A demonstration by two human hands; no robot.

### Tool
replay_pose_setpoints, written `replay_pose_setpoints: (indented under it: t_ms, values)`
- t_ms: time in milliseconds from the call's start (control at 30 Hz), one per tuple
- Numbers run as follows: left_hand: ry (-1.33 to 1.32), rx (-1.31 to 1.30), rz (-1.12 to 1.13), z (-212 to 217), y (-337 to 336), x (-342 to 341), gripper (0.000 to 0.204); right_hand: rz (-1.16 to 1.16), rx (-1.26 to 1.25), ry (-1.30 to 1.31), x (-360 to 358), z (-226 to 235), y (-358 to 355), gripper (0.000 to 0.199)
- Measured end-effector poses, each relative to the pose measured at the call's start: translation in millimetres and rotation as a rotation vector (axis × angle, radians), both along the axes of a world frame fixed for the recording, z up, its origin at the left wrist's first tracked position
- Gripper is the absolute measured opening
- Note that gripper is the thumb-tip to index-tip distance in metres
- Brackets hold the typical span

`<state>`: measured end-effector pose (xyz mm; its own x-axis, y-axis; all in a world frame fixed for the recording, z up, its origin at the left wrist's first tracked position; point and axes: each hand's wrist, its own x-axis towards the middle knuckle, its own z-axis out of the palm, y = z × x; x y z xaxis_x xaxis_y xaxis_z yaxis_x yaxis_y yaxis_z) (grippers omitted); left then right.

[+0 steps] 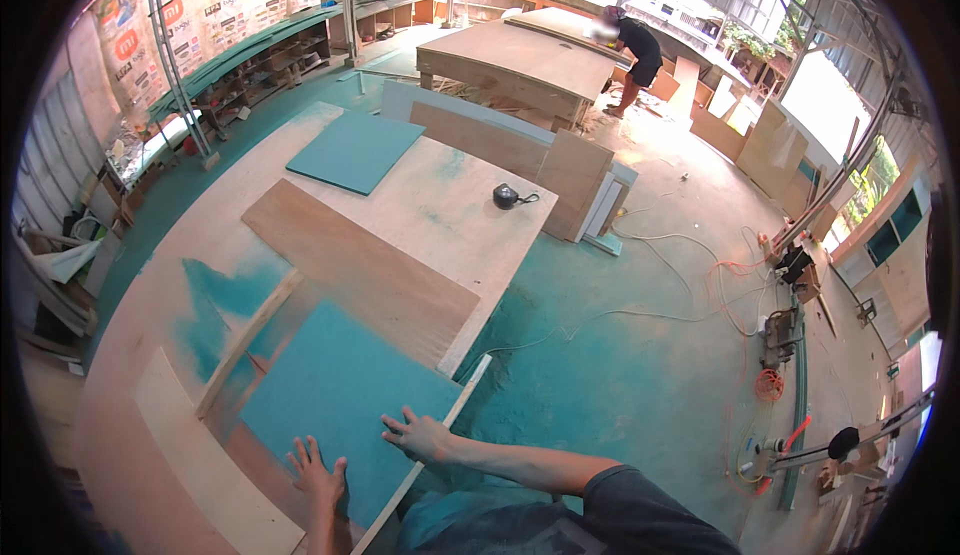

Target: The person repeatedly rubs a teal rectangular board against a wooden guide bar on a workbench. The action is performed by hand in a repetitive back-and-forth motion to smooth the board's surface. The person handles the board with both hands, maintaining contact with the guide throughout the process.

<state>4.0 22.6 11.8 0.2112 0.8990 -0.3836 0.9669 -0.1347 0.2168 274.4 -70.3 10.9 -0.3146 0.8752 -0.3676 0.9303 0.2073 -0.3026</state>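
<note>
A square teal-painted board (340,375) lies on the large worktable in front of me. My left hand (318,473) rests on its near left part, fingers spread and holding nothing. On the right side of the same board lies my right hand (420,435), flat with its fingers apart. A thin pale wood strip (468,391) runs along the board's right edge, beneath my right wrist. Another wood strip (250,340) lies at the board's far left. Just beyond the board is a long bare brown plywood panel (365,260).
The worktable (480,170) also bears a second teal board (355,150), a black tape measure (508,196) and a pale curved panel (205,445). Panels (575,180) lean at its far end. Hoses and cords (690,285) cross the floor. A person (635,45) bends over a farther table (515,60).
</note>
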Motion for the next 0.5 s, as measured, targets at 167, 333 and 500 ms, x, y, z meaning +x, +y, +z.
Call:
replay_pose_setpoints:
  t_ms: [167,333,500]
  values:
    - [-0.108,0.114,-0.078,-39,16,-22,0.102,0.039,0.074,-0.003,5,-2,9,0.069]
    - [-0.028,0.09,-0.088,-38,15,-20,0.103,-0.004,0.03,0.032,1,-11,13,0.071]
    - [-0.045,0.04,-0.072,-18,22,-14,0.107,-0.001,0.075,0.033,4,-7,13,0.068]
